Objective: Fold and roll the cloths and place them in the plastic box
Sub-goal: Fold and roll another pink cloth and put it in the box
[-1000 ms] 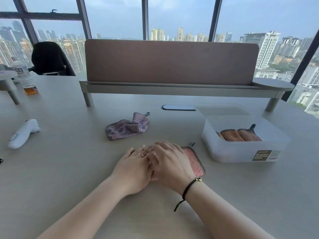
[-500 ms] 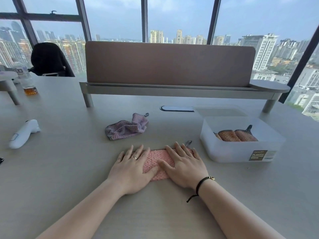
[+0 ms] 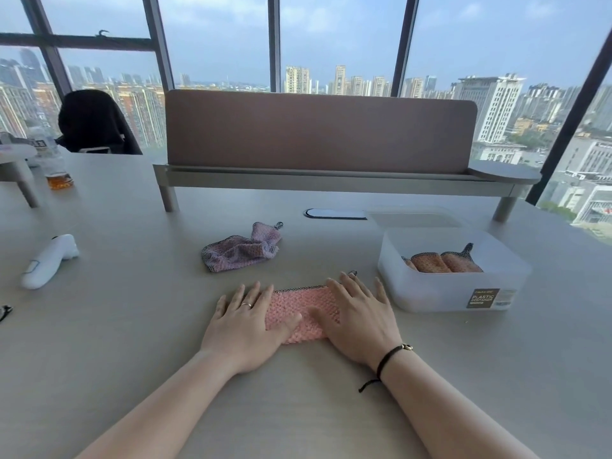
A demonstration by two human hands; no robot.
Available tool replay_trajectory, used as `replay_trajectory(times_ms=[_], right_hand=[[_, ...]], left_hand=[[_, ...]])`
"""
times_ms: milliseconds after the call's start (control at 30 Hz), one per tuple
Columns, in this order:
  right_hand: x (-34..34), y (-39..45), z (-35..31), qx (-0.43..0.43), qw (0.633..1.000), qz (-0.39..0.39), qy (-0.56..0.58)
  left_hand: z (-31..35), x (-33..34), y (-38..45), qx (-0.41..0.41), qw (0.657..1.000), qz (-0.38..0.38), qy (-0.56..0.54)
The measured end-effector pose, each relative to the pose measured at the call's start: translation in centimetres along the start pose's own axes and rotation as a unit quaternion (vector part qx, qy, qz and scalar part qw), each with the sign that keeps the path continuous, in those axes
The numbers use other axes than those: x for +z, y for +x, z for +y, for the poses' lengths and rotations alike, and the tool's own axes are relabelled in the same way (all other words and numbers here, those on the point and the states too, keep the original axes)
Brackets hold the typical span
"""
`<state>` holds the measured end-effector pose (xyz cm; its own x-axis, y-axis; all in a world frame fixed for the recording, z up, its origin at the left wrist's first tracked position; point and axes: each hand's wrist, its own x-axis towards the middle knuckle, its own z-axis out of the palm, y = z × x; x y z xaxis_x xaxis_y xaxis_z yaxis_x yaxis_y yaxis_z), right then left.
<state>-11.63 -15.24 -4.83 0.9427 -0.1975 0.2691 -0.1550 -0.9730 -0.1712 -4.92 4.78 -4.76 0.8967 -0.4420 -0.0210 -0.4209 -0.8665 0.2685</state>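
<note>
Left hand [image 3: 243,321] & right hand [image 3: 359,318], fingers spread flat, press pink cloth [image 3: 299,314] between them, prob. to flatten the fold w/ plastic box [image 3: 453,289] just right of right fingertips

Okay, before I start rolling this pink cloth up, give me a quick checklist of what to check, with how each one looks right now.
1. Pink knitted cloth lies flat on the grey table: ok.
2. Left hand and right hand press it with straight fingers: ok.
3. Translucent plastic box open, its lid behind it: ok.
4. Free space in the box beside the two orange rolled cloths: ok.
5. Crumpled purple cloth lies apart from the pink one: ok.
6. Fold edges line up under the hands: cannot tell.
</note>
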Motion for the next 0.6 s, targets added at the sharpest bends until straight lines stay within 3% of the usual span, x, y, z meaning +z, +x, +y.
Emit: replay_trajectory(times_ms=[100,167,267,500,600], right_hand=[[-0.4,-2.1,-1.1,-0.058,0.986,0.154,0.001],[-0.4,-4.0,-2.4,-0.084,0.985,0.148,0.021],[-0.5,-5.6,-3.2,-0.073,0.994,0.069,0.031],[-1.2,-3.5,1.4,0.023,0.991,0.002,0.130],[-1.3,-2.8,2.7,0.045,0.983,0.017,0.176]], left_hand=[[-0.2,-0.7,-0.7,-0.022,0.995,0.064,-0.079],[-0.7,-1.2,-0.9,-0.027,0.987,0.117,-0.104],[-1.7,-1.7,-1.1,0.018,0.977,0.163,-0.134],[-1.8,-2.4,-3.5,0.198,0.960,-0.046,-0.194],[-0.8,-2.1,-4.3,0.257,0.951,-0.074,-0.154]])
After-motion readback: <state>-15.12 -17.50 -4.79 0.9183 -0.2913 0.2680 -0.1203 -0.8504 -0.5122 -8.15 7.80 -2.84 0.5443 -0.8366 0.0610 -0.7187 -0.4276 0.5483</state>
